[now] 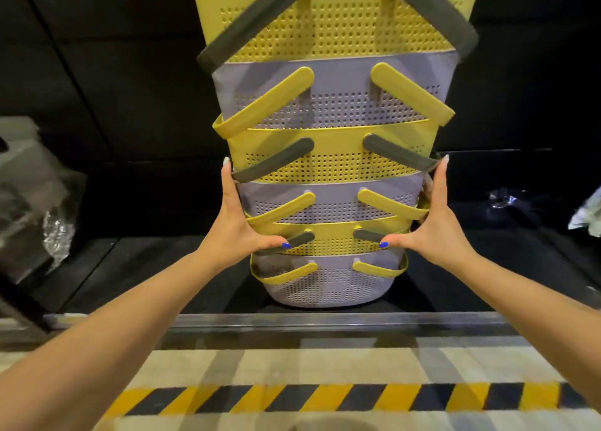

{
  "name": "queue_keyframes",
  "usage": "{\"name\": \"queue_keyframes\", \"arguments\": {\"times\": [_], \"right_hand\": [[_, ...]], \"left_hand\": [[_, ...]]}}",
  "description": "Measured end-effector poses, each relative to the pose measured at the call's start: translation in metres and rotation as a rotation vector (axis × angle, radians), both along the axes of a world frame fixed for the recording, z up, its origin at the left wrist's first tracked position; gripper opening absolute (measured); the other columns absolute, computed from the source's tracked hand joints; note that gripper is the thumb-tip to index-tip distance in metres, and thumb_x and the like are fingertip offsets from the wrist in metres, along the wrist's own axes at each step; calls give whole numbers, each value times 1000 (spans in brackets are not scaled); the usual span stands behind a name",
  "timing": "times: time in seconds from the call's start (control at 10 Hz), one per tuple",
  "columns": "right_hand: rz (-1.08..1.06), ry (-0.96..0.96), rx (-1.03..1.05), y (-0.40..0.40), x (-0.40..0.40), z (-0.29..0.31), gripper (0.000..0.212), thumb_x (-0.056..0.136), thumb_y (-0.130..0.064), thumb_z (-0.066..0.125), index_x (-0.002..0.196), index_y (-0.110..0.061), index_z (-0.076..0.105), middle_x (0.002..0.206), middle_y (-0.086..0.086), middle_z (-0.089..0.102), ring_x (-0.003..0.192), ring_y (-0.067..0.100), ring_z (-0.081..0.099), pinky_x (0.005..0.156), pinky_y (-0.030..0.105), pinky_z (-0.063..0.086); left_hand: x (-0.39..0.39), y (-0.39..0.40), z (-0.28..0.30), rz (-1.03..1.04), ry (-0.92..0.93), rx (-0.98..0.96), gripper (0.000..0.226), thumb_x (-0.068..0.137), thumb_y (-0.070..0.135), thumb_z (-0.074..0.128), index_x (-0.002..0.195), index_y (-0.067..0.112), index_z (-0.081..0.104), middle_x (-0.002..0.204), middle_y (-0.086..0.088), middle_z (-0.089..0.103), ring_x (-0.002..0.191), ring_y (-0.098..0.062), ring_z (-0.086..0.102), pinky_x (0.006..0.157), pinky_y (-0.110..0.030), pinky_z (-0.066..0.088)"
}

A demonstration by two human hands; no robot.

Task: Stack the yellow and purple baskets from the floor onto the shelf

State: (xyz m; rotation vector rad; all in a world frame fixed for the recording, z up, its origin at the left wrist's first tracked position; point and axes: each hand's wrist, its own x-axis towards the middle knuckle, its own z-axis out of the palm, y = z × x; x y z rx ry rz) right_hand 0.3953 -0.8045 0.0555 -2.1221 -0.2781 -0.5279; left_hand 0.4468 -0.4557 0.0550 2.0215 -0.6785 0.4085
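A tall nested stack of baskets stands on the black shelf, alternating purple baskets with yellow handles and yellow baskets with grey handles. The stack runs up past the top of the frame. My left hand presses flat against the stack's left side, thumb on a grey handle. My right hand mirrors it on the right side, fingers pointing up. Both hands clasp the lower middle of the stack between them.
Crumpled clear plastic wrap and a grey object lie on the shelf at the left. More plastic and a pale item sit at the right. A metal shelf lip runs along the front, with yellow-black hazard tape on the floor below.
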Motion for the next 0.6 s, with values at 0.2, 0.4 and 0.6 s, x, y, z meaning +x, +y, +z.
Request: {"name": "queue_keyframes", "arguments": {"times": [0.2, 0.4, 0.6], "right_hand": [[-20, -1, 23, 3, -2, -11, 145, 50, -59, 88, 141, -52, -25, 155, -27, 18, 137, -3, 29, 102, 28, 33], [-84, 23, 38, 12, -16, -10, 139, 51, -58, 85, 142, -55, -20, 137, -52, 16, 119, -30, 24, 93, 14, 32], [-228, -11, 20, 41, -55, 15, 122, 60, -62, 77, 147, -50, -8, 159, -18, 8, 145, 8, 9, 114, 45, 21]], "left_hand": [[2, -1, -5, 42, 25, 31, 145, 56, 54, 89, 140, 52, -29, 161, 18, 3, 145, 4, 9, 107, -4, 17], [-10, -6, 0, 123, 51, 50, 147, 51, 58, 87, 142, 49, -28, 163, 7, 3, 148, -9, 11, 112, -33, 21], [-45, -9, 23, 265, 69, 74, 142, 52, 68, 78, 149, 39, -21, 163, 0, -13, 148, -15, -12, 118, -41, 5]]}}
